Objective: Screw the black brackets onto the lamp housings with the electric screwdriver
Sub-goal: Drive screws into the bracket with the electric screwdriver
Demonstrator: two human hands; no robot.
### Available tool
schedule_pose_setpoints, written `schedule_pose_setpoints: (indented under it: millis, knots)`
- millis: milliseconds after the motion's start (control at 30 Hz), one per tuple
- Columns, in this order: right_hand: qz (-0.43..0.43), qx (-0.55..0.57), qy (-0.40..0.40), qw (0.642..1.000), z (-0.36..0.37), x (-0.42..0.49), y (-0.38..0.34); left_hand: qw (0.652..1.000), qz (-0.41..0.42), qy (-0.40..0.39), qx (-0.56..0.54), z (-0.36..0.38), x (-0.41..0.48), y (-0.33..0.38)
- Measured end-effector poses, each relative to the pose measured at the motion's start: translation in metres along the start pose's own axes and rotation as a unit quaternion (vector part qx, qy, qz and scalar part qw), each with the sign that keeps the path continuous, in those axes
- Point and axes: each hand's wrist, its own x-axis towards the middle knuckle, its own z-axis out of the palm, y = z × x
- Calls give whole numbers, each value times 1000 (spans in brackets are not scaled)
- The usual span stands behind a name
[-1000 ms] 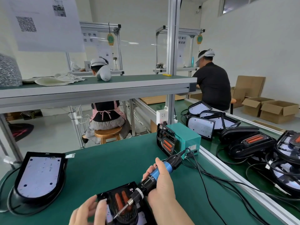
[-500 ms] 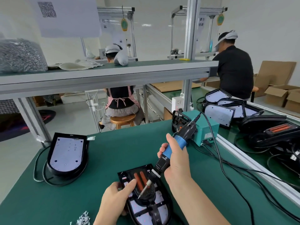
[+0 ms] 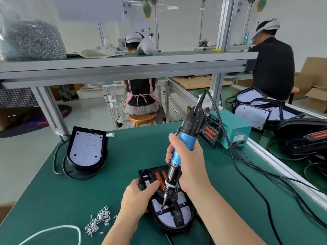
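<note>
Hands both busy: right hand (image 3: 187,161) wrapped round the screwdriver (image 3: 184,151), left hand (image 3: 136,197) gripping the housing (image 3: 187,225) by its left edge. Housing's right under them, long axis running away from the body. Bit tilts down-left onto the bracket (image 3: 177,216), looks ready to drive.

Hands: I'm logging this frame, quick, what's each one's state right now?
Left hand: closed, holding the lamp housing by its edge.
Right hand: closed, gripping the electric screwdriver.
</note>
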Motion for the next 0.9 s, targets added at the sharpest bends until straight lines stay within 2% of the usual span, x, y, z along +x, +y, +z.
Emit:
schedule_pose_setpoints:
  millis: [600,900]
  knots:
    - [-25,-28,-51,998,6,-4,0,1000,20,7,-3,2,4,-5]
    - [-20,-70,-143,987,13,-12,6,1000,23,9,17,2,5,-3]
